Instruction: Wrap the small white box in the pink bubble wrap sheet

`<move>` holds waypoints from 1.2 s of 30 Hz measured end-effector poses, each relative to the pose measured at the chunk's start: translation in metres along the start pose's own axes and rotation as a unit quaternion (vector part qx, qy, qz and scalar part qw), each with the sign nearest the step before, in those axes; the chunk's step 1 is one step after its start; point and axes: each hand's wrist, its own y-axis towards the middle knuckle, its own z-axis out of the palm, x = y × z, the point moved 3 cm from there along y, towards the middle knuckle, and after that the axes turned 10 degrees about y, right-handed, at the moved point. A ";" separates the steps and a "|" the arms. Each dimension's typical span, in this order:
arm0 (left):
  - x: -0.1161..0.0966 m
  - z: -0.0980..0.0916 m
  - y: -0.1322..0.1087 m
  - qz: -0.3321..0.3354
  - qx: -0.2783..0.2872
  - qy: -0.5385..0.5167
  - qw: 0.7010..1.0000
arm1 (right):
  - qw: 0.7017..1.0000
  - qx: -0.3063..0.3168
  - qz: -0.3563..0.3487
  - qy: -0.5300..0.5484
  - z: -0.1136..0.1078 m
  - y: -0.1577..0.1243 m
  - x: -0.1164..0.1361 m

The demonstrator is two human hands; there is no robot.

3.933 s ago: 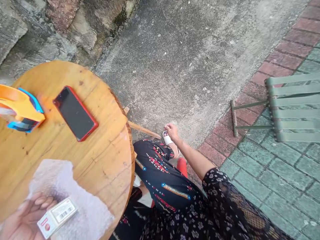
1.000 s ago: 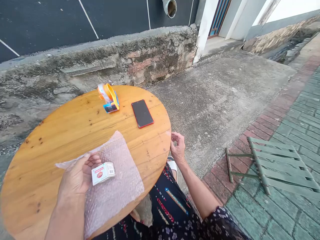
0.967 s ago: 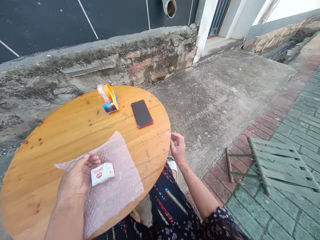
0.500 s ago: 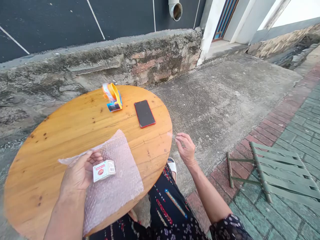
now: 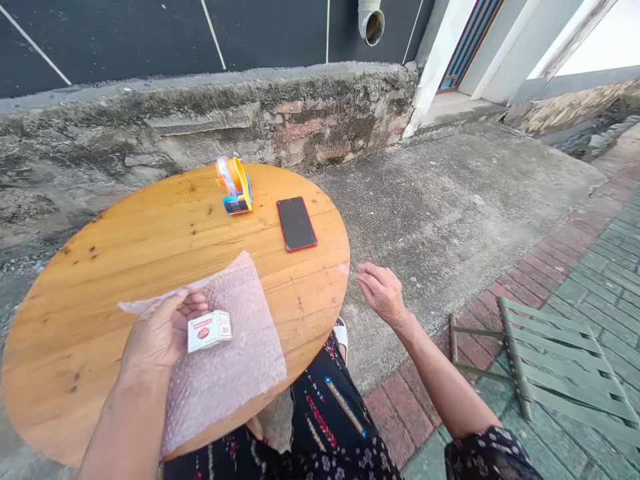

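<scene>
My left hand [image 5: 160, 333] rests over the bubble wrap [image 5: 240, 380], thumb and half-curled fingers apart. Close against its palm side sits a small white carton [image 5: 209, 331] with red print and a barcode, lying on the wrap; the fingers are beside it rather than closed round it. Just off the table's right edge hangs my right hand [image 5: 383, 293], fingertips pinched together. Whether something thin and clear is between them is too small to tell. A faint whitish patch [image 5: 343, 268] shows on the table edge near those fingertips.
On the round wooden table [image 5: 125, 247] stand an orange, yellow and blue tape dispenser [image 5: 235, 187] and, to its right, a dark phone [image 5: 297, 224] with a red rim. A stone-based wall [image 5: 225, 127] runs behind. A green slatted folding chair [image 5: 565, 360] is on the right.
My right hand has drawn slightly right, away from the table edge; the clear sliver seen at its fingertips no longer shows there. My left hand and the carton look unchanged. The view has shifted slightly.
</scene>
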 end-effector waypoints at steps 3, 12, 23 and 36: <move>0.000 0.000 0.000 -0.001 -0.001 0.003 1.000 | 1.000 0.001 0.002 0.005 -0.002 0.000 0.001; -0.001 0.001 -0.001 -0.006 -0.006 0.000 1.000 | 0.999 -0.005 0.019 0.029 -0.007 0.007 0.001; 0.001 0.001 0.000 -0.001 0.005 -0.002 1.000 | 0.985 0.161 -0.052 -0.040 -0.030 0.046 0.015; -0.005 0.007 -0.008 -0.004 0.016 -0.003 1.000 | 0.949 0.293 -0.058 0.101 -0.024 0.103 0.011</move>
